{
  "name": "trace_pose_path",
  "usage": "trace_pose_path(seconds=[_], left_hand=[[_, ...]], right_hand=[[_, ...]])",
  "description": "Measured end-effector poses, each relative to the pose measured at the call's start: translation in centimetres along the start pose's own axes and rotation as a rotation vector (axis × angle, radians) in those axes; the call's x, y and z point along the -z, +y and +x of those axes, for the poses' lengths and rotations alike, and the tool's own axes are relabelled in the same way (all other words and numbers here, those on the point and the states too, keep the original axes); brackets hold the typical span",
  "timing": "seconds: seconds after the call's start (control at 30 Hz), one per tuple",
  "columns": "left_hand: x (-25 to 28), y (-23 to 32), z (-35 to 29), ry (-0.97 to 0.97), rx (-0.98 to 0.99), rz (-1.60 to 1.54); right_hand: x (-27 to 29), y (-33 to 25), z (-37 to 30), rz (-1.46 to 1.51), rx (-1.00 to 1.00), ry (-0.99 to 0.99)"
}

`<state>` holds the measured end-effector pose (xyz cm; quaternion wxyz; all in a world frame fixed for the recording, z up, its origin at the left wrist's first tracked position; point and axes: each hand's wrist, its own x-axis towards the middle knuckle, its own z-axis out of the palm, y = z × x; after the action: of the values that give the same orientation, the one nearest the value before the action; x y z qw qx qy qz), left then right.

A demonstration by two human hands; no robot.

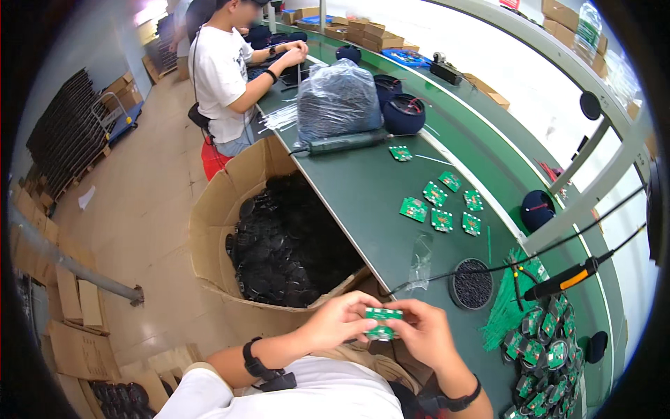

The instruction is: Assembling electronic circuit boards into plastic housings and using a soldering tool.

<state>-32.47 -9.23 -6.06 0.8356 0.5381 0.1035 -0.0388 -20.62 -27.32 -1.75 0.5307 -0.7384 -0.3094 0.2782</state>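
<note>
A small green circuit board (383,322) is held up in front of my body, beside the bench's near edge. My left hand (342,321) pinches its left side between thumb and fingers. On the opposite side, my right hand (422,327) grips the board's right edge. Both wrists wear black bands. Farther up the bench lie several similar loose green boards (442,220). A round container of small black parts (472,284) stands right of my hands. Beyond it is a heap of boards fitted on dark round parts (548,356).
A large cardboard box (213,230) full of black round parts stands left of the bench. A hanging power screwdriver (562,281), pliers (518,286) and green strips (499,314) lie at the right. A co-worker (227,77) stands at the far left beside a plastic-wrapped bundle (338,98).
</note>
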Motion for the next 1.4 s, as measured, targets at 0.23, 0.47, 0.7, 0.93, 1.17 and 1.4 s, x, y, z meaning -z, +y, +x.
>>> trace_pose_path(seconds=[0.23, 0.47, 0.7, 0.93, 1.17, 1.4], left_hand=[[7.8, 3.9, 3.0, 0.106, 0.022, 0.366], [28.6, 0.4, 16.7, 0.277, 0.658, 1.214], [42.2, -32.3, 29.3, 0.151, -0.043, 1.655], [39.9, -40.3, 31.6, 0.86, -0.025, 0.82], [37.3, -32.4, 29.7, 0.791, 0.012, 0.776], [35.1, -32.9, 28.3, 0.633, -0.071, 1.052]], right_hand=[[5.6, 3.1, -2.5, 0.141, -0.161, 0.206], [6.3, 5.3, -2.5, 0.128, -0.292, 0.246], [6.3, 5.7, -2.8, 0.043, -0.326, 0.294], [5.8, 2.8, -1.7, -0.136, -0.377, 0.279], [5.7, 2.0, -1.1, -0.148, -0.368, 0.281], [5.7, 2.7, -1.6, -0.1, -0.327, 0.297]])
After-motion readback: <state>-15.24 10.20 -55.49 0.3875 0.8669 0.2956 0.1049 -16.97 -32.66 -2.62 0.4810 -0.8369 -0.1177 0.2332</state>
